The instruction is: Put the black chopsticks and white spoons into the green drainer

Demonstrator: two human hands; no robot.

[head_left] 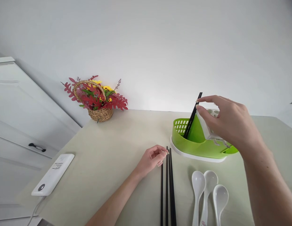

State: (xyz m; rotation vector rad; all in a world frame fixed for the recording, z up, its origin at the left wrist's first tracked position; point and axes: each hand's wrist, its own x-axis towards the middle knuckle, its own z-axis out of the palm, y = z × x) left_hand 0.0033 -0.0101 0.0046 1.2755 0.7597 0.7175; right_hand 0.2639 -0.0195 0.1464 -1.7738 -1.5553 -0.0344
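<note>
My right hand (227, 121) pinches the upper part of black chopsticks (190, 123) between thumb and forefinger. Their lower ends stand inside a green utensil holder (189, 145), leaning against its inner side. A white insert with round holes (204, 128) is partly hidden behind that hand. On the table to the left, my left hand (154, 158) has its fingers curled, with thumb and forefinger closed at the far ends of several loose chopsticks (170, 188). These lie lengthwise towards me. Right of them, three white spoons (198, 182) rest with bowls pointing away.
A wicker basket (101, 115) of red and yellow artificial flowers stands at the back left of the table (122, 138). A white power strip (53, 174) with a cord lies at the left edge, beside a white cabinet (23, 119). The wall rises directly behind the table.
</note>
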